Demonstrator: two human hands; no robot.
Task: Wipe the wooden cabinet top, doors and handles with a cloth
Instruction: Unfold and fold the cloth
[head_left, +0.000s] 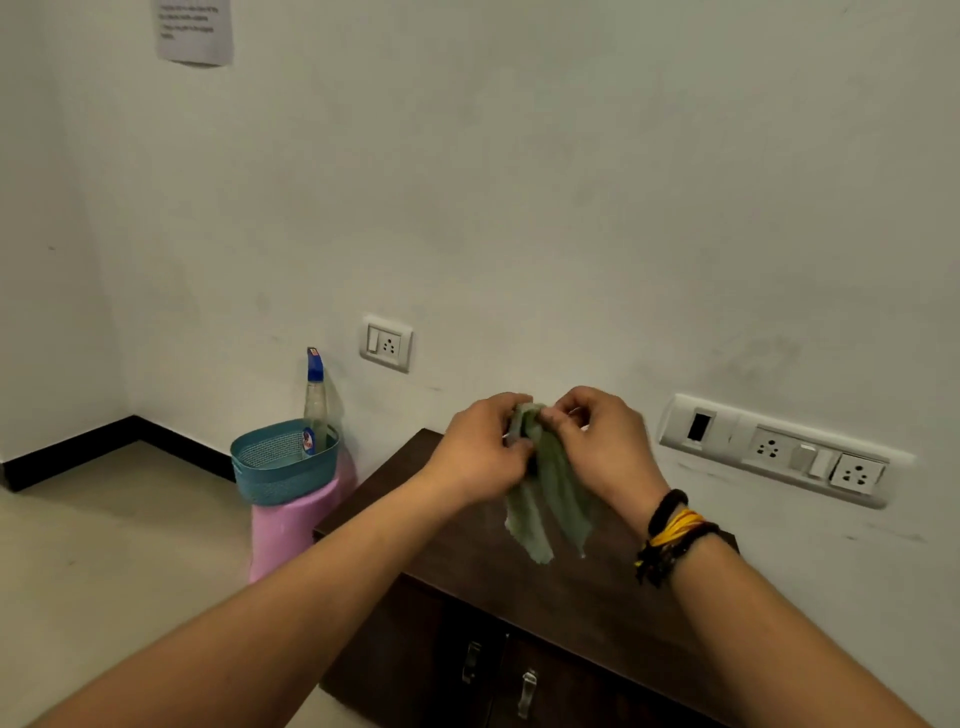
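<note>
Holding the cloth (545, 483) up over the cabinet (519, 587), the person works it with both hands close together. In the head view, the left hand (480, 452) and right hand (602, 441) each pinch the green cloth at its top, fingers curled round the fabric, and the rest of it hangs down in loose folds above the middle of the cabinet top without clearly touching the wood.

By the look of it, the step in hand is readying the cloth, gathering or folding it into a pad, so the wiping of the top seems not yet begun. The next move likely calls for bunching the cloth into one hand, lowering it flat onto the top near the back edge by the wall, and sweeping out toward the front edge. After that come the doors and the two metal handles (498, 675), which sit low on the front face, partly in shadow.

A spray bottle (315, 400) stands in a teal basket (283, 462) on a pink stool (296, 525) just beside the cabinet's left edge. The bottle carries a blue and red label, too small to read. A paper notice (195, 31) on the wall has several lines of print, too blurred to read. Sockets (779, 452) line the wall behind the cabinet.
</note>
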